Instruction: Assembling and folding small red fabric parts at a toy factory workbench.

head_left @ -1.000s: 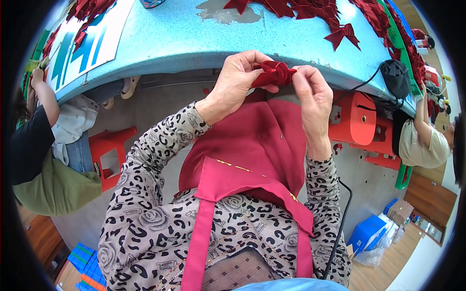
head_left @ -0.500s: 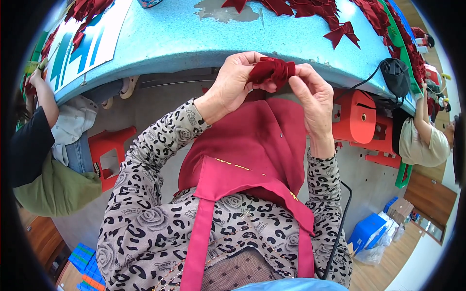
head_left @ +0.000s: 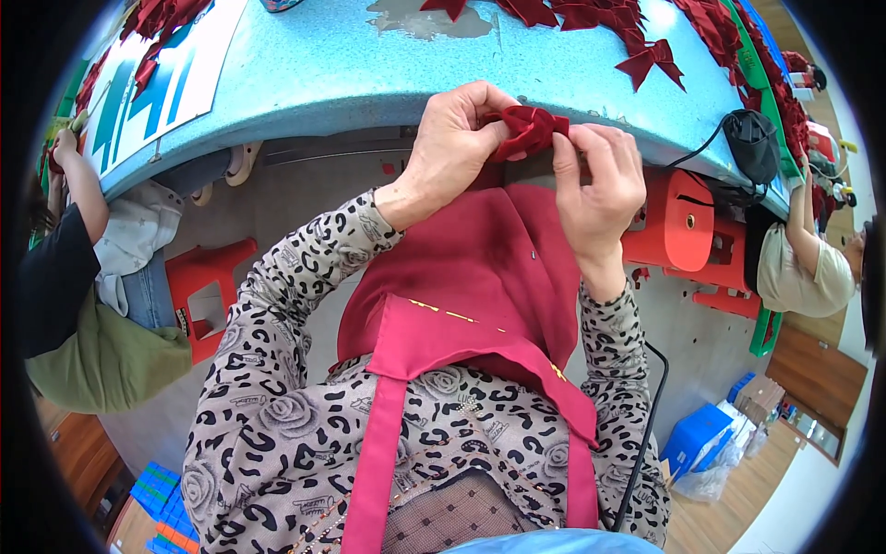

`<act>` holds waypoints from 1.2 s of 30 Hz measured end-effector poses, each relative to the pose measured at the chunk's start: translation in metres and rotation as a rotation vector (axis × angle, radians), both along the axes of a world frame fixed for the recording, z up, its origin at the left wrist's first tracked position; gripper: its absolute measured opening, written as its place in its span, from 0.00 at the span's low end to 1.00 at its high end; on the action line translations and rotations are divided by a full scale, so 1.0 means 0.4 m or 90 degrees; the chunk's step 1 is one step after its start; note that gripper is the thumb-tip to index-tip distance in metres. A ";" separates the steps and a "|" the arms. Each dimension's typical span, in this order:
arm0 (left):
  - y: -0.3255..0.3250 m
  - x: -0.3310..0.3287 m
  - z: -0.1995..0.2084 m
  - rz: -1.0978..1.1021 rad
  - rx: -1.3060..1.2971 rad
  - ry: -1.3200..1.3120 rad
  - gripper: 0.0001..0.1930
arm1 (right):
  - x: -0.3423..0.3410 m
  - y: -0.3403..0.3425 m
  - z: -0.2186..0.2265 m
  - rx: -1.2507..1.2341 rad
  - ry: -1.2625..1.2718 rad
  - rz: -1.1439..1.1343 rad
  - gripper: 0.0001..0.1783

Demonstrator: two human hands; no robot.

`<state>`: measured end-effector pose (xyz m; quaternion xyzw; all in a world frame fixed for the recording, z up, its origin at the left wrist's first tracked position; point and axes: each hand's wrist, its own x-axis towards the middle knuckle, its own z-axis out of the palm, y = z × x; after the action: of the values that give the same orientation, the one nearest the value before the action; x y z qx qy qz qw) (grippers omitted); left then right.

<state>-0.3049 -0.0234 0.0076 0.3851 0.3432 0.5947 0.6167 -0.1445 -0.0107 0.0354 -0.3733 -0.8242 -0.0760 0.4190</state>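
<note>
A dark red velvet bow (head_left: 528, 132) is held up just before the near edge of the blue table. My left hand (head_left: 452, 138) grips its left side between thumb and fingers. At the bow's right end, my right hand (head_left: 598, 175) pinches the ribbon with thumb and curled fingers. The loops look bunched together, and the fingers hide part of them. A finished-looking red bow (head_left: 650, 65) lies on the table beyond my right hand, beside a heap of similar bows (head_left: 591, 14).
The blue table (head_left: 314, 88) curves across the front. A black pouch with a cord (head_left: 752, 145) lies at its right edge, near a green tray rim (head_left: 771, 115). Red stools (head_left: 208, 277) stand below. People sit at both sides; a co-worker's arm (head_left: 83, 175) is at left.
The bow has shifted slightly right and turned between my hands. My right hand's fingers have curled in closer, and my left hand has moved a little up.
</note>
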 end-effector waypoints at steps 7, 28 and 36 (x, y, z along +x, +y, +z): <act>0.007 0.001 0.003 0.066 0.137 0.195 0.04 | -0.002 -0.012 0.025 -0.648 0.388 0.055 0.09; 0.014 0.014 -0.007 0.037 0.113 0.046 0.06 | 0.030 -0.011 0.006 -0.808 0.695 0.236 0.06; 0.009 -0.018 -0.005 -0.120 -0.139 -0.133 0.05 | 0.022 -0.033 0.005 -0.238 0.211 -0.047 0.02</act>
<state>-0.3120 -0.0196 0.0054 0.2823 0.3026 0.5301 0.7401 -0.1355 -0.0239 0.0372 -0.4815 -0.7299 0.1251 0.4687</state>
